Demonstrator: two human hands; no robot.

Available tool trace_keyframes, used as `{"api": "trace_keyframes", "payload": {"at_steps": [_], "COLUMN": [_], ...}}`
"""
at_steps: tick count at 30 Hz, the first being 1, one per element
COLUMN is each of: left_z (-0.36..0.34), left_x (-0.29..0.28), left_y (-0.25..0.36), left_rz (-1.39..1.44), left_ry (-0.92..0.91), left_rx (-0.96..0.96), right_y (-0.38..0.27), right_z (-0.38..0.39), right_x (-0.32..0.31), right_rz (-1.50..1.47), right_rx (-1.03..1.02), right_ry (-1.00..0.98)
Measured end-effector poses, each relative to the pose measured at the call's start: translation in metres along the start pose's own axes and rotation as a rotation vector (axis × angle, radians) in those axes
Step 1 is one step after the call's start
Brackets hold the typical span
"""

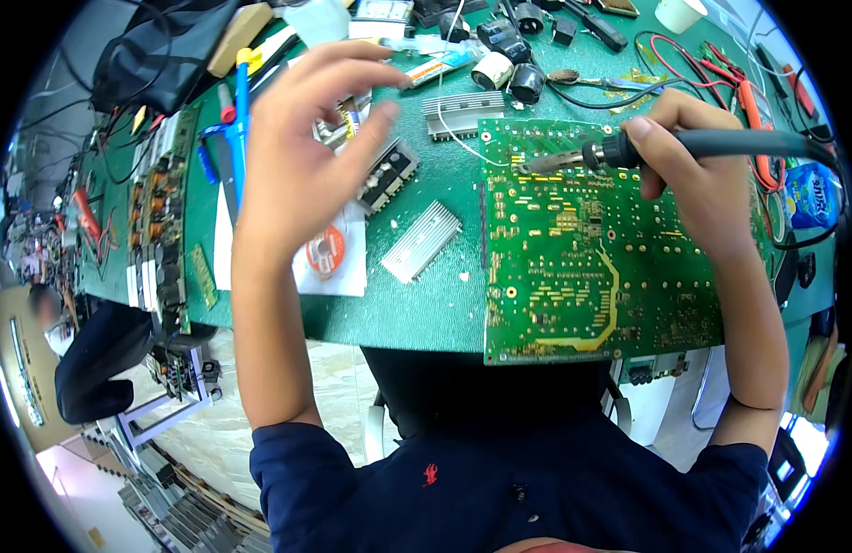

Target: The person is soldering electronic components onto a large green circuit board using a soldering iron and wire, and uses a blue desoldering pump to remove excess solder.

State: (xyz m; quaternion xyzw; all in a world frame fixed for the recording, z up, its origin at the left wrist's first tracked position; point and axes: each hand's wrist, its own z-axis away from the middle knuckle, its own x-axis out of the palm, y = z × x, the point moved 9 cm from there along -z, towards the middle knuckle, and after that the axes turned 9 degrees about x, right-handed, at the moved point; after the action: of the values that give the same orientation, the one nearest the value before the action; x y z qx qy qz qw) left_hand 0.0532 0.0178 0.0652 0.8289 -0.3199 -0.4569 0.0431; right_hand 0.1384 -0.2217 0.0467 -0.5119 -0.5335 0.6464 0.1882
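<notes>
I saw the right hand closed around a soldering iron, its tip near the far-left corner of the green printed circuit board lying on the workbench. Left of the board, the left hand's fingers stood apart (blurred, seemingly empty). Light, steady tip pressure looked wisest.

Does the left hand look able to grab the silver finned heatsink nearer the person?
Probably yes: the left hand looks open and empty, and the heatsink lies uncovered on the green tabletop, left of the circuit board, with nothing resting on it.
</notes>
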Motion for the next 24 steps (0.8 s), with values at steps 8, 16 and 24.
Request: {"api": "trace_keyframes", "payload": {"at_steps": [8, 16, 24], "left_z": [0.095, 0.119, 0.028], "left_x": [-0.071, -0.087, -0.090], "left_y": [-0.137, -0.179, 0.008], "left_rz": [-0.665, -0.144, 1.003], "left_ry": [-0.159, 0.107, 0.639], "left_rx": [-0.791, -0.966, -0.328], "right_y": [0.037, 0.016, 0.030], "right_z": [-0.014, -0.006, -0.008], "right_x": [0.000, 0.004, 0.001], "right_rz": [-0.277, -0.168, -0.268], "right_rx": [0.246, 0.129, 0.142], "right_ry": [-0.031, -0.057, -0.109]}}
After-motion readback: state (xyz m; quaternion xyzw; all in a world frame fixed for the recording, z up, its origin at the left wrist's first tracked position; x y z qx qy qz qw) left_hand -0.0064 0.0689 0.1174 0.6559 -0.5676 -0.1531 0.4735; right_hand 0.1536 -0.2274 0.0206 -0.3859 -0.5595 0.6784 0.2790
